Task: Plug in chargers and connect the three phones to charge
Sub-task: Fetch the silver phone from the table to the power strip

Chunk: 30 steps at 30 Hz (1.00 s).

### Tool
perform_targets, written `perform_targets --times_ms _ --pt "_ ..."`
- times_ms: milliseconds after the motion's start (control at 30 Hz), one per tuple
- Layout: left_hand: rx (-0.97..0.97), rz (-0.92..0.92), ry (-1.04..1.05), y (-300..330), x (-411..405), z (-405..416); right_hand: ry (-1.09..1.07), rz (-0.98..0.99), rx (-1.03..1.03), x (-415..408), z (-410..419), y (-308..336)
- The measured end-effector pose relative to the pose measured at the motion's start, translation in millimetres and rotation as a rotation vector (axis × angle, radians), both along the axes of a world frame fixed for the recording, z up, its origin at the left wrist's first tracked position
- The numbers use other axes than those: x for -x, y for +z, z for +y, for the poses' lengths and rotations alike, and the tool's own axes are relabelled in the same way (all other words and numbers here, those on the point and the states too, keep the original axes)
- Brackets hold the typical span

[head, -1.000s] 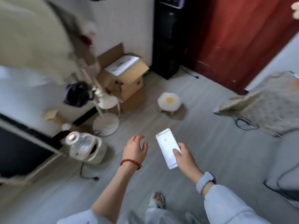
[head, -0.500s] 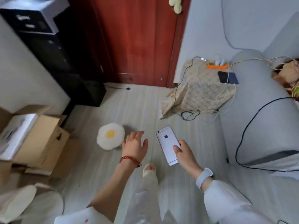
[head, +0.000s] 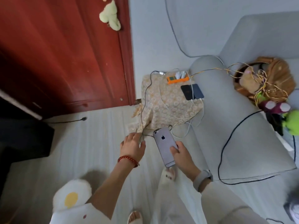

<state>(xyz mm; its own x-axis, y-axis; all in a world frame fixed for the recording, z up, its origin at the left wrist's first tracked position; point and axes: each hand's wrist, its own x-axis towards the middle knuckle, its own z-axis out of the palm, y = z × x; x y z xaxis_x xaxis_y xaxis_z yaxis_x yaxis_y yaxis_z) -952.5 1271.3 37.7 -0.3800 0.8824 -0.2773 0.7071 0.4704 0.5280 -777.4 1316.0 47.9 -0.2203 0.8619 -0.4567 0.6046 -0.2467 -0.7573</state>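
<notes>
A: How far along does this look?

B: Past both hands, the cloth-covered stand (head: 168,102) beside the sofa (head: 239,126) carries an orange power strip (head: 177,79) with white chargers (head: 181,74) already standing in it. Just in front of the strip lie two dark phones (head: 192,92), each with a white cable (head: 194,101) at its near end. I'd judge those two connected, so one phone is left.

A: And that one?

B: The silver phone (head: 165,147) is in the right hand (head: 182,156), back up, thumb and fingers closed around its lower half. Nothing is plugged into it.

A: The left hand?

B: The left hand (head: 132,147) is open and empty, fingers spread, just below a dark cable (head: 143,110) trailing off the stand. It's probably the next lead to pick up.

A: Anything unclear?

B: The phones' sockets are too small to confirm the plugs are seated. The dark cable's free end is lost behind the silver phone, and I can't tell whether the strip has power.
</notes>
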Motion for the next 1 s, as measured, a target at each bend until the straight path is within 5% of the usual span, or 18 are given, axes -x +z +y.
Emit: perform_targets --times_ms 567,1000 --pt "0.207 -0.222 0.223 -132.9 -3.5 369.4 -0.086 -0.096 0.265 7.7 413.8 -140.1" --pt "0.257 -0.145 0.313 -256.0 64.4 477.1 -0.054 -0.317 0.234 50.8 509.3 -274.6"
